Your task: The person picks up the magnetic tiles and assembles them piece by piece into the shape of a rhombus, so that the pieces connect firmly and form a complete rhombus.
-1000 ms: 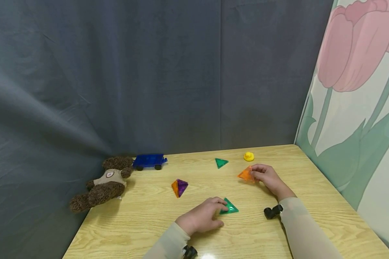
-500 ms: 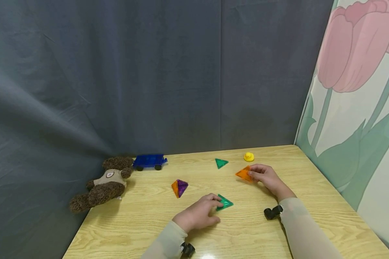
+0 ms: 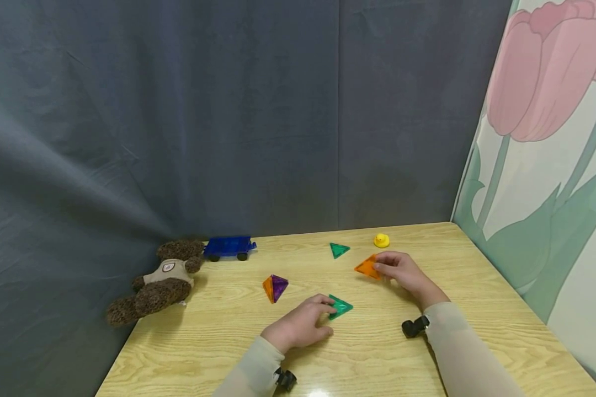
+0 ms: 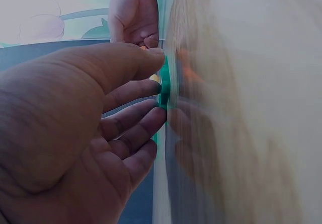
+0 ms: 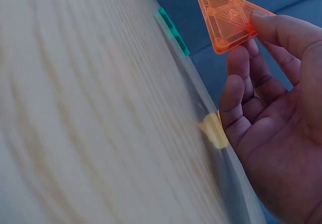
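My right hand (image 3: 401, 270) pinches a translucent orange triangular tile (image 3: 366, 267) by one edge, thumb against fingers. The right wrist view shows this orange tile (image 5: 229, 15) tilted and held off the wooden surface. Nearer the front, my left hand (image 3: 300, 324) has its fingertips on a green triangular tile (image 3: 341, 307) that lies on the table, and its thumb stands apart from the tile. Seen edge-on in the left wrist view, the green tile (image 4: 165, 80) is partly covered by the fingers. An orange and purple piece (image 3: 276, 288), pointed like a pyramid, stands left of both hands.
Farther back lie a second green triangle (image 3: 339, 250) and a yellow rubber duck (image 3: 381, 240). A blue toy wagon (image 3: 229, 247) stands at the back left beside a brown teddy bear (image 3: 166, 281). Dark curtain borders the wooden table (image 3: 218, 342); a tulip-painted wall is at right.
My left hand has slid the green tile left and slightly away across the table. The right hand has moved a little left with the orange tile, still pinching it.
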{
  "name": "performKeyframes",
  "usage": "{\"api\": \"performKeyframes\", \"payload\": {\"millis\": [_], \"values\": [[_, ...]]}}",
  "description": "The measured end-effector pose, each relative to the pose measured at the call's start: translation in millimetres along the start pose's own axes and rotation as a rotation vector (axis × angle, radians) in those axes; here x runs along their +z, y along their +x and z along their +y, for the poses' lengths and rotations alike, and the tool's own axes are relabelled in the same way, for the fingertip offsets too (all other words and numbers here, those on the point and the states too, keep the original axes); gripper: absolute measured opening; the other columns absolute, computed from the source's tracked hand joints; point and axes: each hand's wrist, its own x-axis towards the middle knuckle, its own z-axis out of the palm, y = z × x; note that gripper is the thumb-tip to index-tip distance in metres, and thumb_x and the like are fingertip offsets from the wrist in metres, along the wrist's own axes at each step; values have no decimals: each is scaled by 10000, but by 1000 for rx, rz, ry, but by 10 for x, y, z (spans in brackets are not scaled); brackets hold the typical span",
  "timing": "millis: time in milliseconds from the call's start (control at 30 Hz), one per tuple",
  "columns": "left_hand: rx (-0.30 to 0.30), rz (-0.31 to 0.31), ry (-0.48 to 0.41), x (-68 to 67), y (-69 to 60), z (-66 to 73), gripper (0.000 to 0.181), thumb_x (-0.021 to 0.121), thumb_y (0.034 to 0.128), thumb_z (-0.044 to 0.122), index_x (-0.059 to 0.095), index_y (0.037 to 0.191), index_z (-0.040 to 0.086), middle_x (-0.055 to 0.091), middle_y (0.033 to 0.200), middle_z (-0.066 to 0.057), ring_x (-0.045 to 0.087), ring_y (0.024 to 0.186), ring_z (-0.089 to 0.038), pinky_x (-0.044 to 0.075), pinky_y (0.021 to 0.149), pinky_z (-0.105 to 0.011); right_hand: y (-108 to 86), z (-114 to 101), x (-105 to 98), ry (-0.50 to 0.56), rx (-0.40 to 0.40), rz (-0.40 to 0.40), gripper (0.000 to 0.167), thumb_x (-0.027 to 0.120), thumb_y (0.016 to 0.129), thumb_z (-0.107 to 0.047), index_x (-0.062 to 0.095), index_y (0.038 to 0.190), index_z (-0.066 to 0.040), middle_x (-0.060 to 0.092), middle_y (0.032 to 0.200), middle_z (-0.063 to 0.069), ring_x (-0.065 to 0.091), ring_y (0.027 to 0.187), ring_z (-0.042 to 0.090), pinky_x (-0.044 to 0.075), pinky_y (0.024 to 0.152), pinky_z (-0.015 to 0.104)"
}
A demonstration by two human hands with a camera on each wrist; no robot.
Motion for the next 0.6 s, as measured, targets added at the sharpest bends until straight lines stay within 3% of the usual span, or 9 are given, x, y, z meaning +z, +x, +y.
{"api": "performKeyframes", "payload": {"millis": [100, 267, 433, 600], "values": [[2, 4, -10, -5, -2, -33, 498, 736, 1008, 275, 617, 1475, 148, 439, 1583, 71, 416, 1465, -165, 385, 1185, -356, 18, -34, 53, -6, -16, -19, 319, 678, 1033, -94, 653, 1278, 107, 719, 1056, 173, 594, 714, 194, 527, 613, 290], [5, 2, -24, -2, -4, -95, 486, 724, 1017, 282, 618, 1476, 162, 435, 1597, 99, 407, 1477, -162, 376, 1194, -375, 49, -84, 170, -29, -37, -37, 298, 686, 1028, -96, 671, 1260, 90, 728, 1072, 145, 648, 814, 181, 565, 667, 289], [3, 8, 1, -8, -11, -109, 485, 714, 1022, 306, 618, 1479, 172, 423, 1606, 104, 384, 1489, -169, 365, 1201, -382, 82, -130, 265, -64, -46, -75, 256, 701, 1018, -96, 703, 1232, 44, 728, 1038, 164, 664, 815, 268, 589, 628, 358], [1, 18, 39, -10, -14, -111, 508, 705, 1025, 337, 599, 1495, 176, 412, 1616, 91, 370, 1498, -180, 375, 1196, -395, 93, -160, 343, -98, -54, -92, 250, 711, 1015, -116, 717, 1225, 20, 719, 1049, 163, 664, 811, 227, 589, 631, 354]]}}
